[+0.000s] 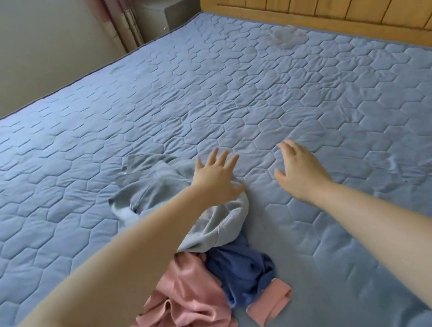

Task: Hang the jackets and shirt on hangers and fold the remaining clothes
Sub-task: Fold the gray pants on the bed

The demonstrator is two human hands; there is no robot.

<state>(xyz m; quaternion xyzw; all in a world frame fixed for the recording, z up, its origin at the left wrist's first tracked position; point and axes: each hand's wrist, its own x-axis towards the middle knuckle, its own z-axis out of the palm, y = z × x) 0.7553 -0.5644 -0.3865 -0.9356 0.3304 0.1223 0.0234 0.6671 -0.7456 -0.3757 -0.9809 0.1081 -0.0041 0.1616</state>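
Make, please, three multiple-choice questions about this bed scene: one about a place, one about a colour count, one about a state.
1. Where is the left hand? A at the grey garment; B on the headboard; C on a hanger.
2. How many colours do the clothes show? A one; B three; C five.
3. The clothes are: A folded; B crumpled; C hung.

Answers:
1 A: its palm and thumb lie over the grey cloth's edge.
2 B: grey, a blue garment and a pink garment.
3 B: all lie in a rumpled heap on the bed.
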